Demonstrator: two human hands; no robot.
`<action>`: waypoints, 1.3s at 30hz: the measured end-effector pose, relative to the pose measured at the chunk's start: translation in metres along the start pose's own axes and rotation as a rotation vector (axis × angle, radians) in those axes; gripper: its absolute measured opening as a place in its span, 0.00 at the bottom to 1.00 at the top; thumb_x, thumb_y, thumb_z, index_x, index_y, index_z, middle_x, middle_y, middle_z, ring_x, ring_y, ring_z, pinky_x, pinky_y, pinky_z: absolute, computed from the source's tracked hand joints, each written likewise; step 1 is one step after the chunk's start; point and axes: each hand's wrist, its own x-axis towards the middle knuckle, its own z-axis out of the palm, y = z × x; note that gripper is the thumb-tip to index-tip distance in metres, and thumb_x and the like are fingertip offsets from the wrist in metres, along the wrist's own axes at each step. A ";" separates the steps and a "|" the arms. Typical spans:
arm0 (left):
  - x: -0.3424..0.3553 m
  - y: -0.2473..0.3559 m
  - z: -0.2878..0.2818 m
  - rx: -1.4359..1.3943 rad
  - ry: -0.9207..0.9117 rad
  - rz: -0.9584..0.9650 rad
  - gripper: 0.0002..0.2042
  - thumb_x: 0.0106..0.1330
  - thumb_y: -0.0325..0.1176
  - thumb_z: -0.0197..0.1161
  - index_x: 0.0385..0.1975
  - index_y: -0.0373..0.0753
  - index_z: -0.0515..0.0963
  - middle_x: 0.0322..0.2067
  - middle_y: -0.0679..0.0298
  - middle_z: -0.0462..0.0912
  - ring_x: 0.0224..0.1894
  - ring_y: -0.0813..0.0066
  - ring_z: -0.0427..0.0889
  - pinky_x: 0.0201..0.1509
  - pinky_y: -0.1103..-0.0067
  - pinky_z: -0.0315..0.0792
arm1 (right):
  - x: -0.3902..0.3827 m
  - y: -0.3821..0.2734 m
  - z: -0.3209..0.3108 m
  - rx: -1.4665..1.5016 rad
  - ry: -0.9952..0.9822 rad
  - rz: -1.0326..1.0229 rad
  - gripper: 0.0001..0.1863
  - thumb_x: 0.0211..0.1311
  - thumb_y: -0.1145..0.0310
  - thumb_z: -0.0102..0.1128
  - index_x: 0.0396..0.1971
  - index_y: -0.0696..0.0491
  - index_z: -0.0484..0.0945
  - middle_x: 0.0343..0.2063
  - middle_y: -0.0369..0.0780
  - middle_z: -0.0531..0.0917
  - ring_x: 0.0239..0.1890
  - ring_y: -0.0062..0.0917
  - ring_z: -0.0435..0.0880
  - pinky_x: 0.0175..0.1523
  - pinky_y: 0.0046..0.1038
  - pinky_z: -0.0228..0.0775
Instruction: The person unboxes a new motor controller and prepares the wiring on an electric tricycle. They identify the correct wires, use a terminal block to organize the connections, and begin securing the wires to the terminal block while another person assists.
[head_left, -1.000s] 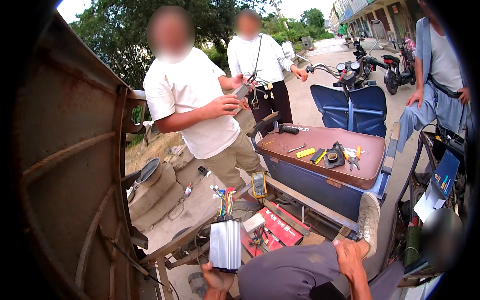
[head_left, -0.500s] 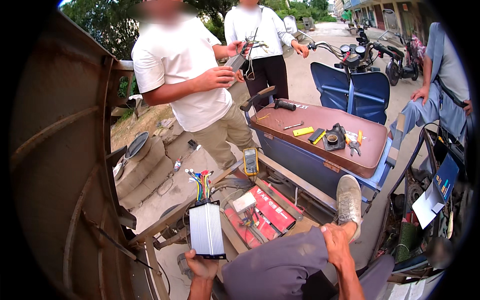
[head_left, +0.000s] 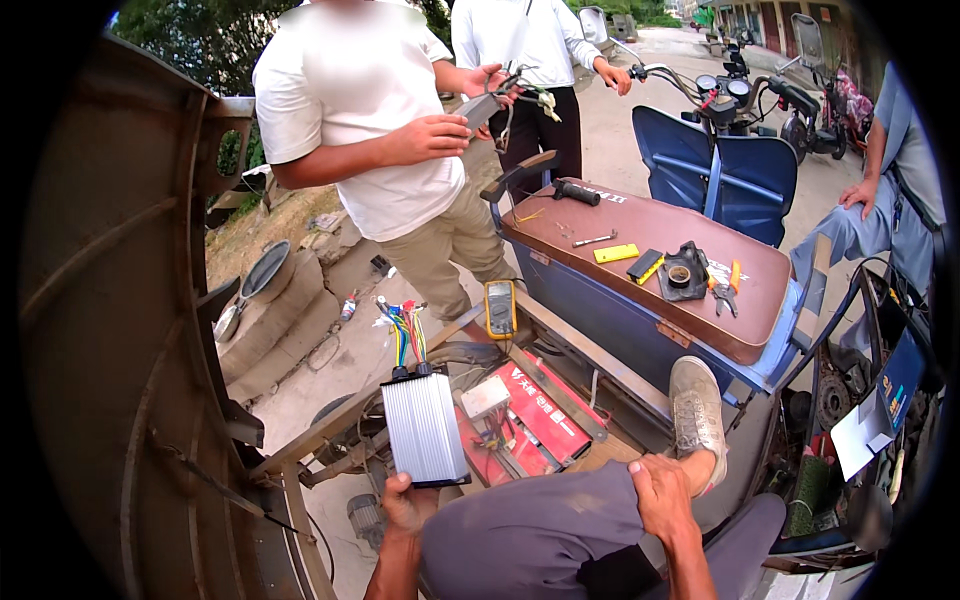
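My left hand [head_left: 408,505] grips the lower end of a silver finned motor controller [head_left: 424,428], held upright over the vehicle's frame. A bundle of coloured wires with connectors [head_left: 403,333] sticks up from its top. My right hand [head_left: 660,497] is closed around my bent leg [head_left: 540,520], near the trouser hem. Beyond the controller lie red batteries [head_left: 545,410] in the frame, with a small pale box [head_left: 485,398] and loose wires on top. A yellow multimeter [head_left: 500,310] leans at the frame's far bar.
A brown seat [head_left: 640,250] carries tape, pliers, yellow pieces and a black handlebar grip. One person [head_left: 370,130] holds a grey wired box; others are behind and at right. A rusty metal panel [head_left: 110,330] rises at left. A cluttered bin [head_left: 820,490] stands at right.
The controller has shifted slightly right and up in view, tilting a little. My right hand has moved slightly left on my leg. The person opposite still holds the grey box.
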 end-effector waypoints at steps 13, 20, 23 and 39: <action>0.050 0.048 0.033 0.037 -0.137 0.175 0.28 0.58 0.36 0.64 0.59 0.32 0.68 0.53 0.57 0.78 0.53 0.64 0.80 0.59 0.65 0.76 | 0.013 -0.012 0.025 -0.065 0.024 -0.020 0.17 0.64 0.62 0.52 0.24 0.59 0.81 0.28 0.49 0.83 0.36 0.47 0.81 0.46 0.45 0.68; 0.023 0.042 0.029 0.091 -0.095 0.256 0.27 0.58 0.28 0.65 0.59 0.32 0.68 0.49 0.59 0.78 0.53 0.67 0.78 0.64 0.67 0.71 | 0.012 -0.013 0.022 -0.085 0.029 -0.042 0.18 0.66 0.63 0.51 0.23 0.60 0.79 0.26 0.53 0.82 0.34 0.51 0.80 0.45 0.46 0.68; 0.014 0.043 0.019 0.156 -0.078 0.270 0.28 0.57 0.27 0.66 0.59 0.32 0.67 0.50 0.58 0.78 0.54 0.66 0.79 0.62 0.68 0.73 | 0.009 -0.016 0.021 -0.037 0.043 -0.088 0.18 0.66 0.63 0.51 0.23 0.61 0.79 0.26 0.53 0.82 0.34 0.51 0.79 0.45 0.46 0.68; -0.007 0.065 0.087 0.211 -0.221 0.336 0.27 0.57 0.31 0.67 0.57 0.31 0.68 0.48 0.59 0.80 0.47 0.71 0.82 0.54 0.77 0.77 | -0.001 -0.013 0.010 0.014 0.068 -0.166 0.20 0.69 0.60 0.47 0.28 0.59 0.82 0.31 0.49 0.84 0.39 0.48 0.80 0.49 0.45 0.69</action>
